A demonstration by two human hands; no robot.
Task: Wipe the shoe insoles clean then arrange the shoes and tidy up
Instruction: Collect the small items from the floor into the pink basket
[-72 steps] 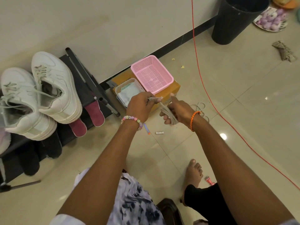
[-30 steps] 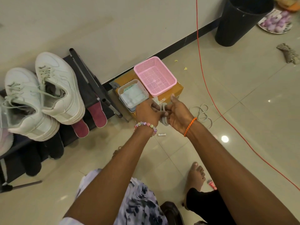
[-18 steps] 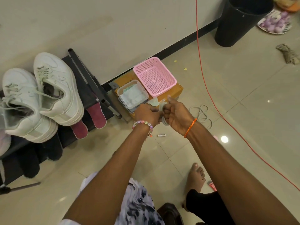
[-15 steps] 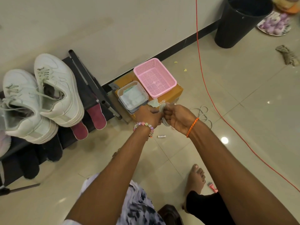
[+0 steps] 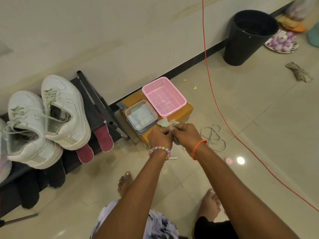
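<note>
Sitting on a yellow box (image 5: 187,110) by the wall, a pink basket (image 5: 179,97) shows only its mesh floor, and beside it a clear tub (image 5: 127,112) holds pale folded wipes (image 5: 141,116). A black bin (image 5: 241,44) stands farther right along the wall; its inside is too dark to read. Both hands meet just in front of the box. The left hand (image 5: 159,138) and the right hand (image 5: 187,134) have their fingers curled, together pinching a small grey wad (image 5: 173,125) between them; what the wad is cannot be told. A pale scrap (image 5: 163,121) lies on the box just beyond them. Print on the box top is partly hidden and unreadable. Two white shoes (image 5: 46,118) sit on a black rack (image 5: 96,104) at left, two red insoles (image 5: 103,139) leaning out beneath them. Grey laces (image 5: 214,137) lie loose on the floor right of the hands, an orange cord (image 5: 214,94) running past.
</note>
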